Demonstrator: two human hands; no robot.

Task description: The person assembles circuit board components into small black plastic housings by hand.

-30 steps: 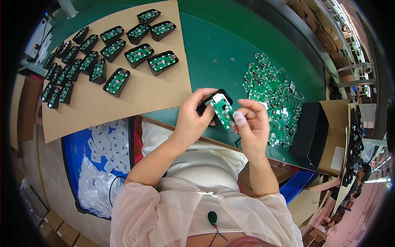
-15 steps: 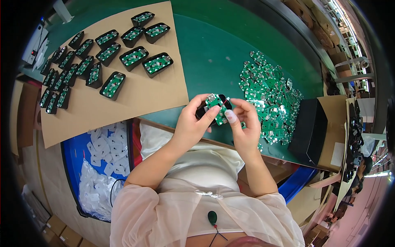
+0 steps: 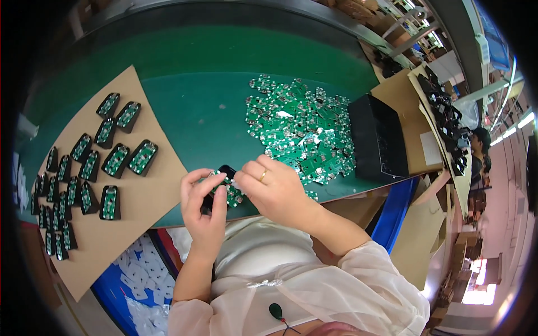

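My left hand (image 3: 203, 215) and my right hand (image 3: 274, 190) meet over the near edge of the green table (image 3: 185, 106). Between them they hold a small black housing with a green circuit board (image 3: 225, 187) seated in it. The left hand wraps the housing from the left. The right hand's fingertips press on the board from the right. A gold ring sits on a right finger. A heap of loose green circuit boards (image 3: 300, 126) lies just beyond the right hand.
A brown cardboard sheet (image 3: 140, 196) at the left carries several black housings with green boards (image 3: 116, 159) in rows. A black box (image 3: 378, 137) stands right of the heap. A blue bin of white pieces (image 3: 131, 280) sits below the table.
The view has swung so the cardboard sheet and board heap sit further left. Both hands stayed together on the housing and board, the right fingers now pressing down on it.
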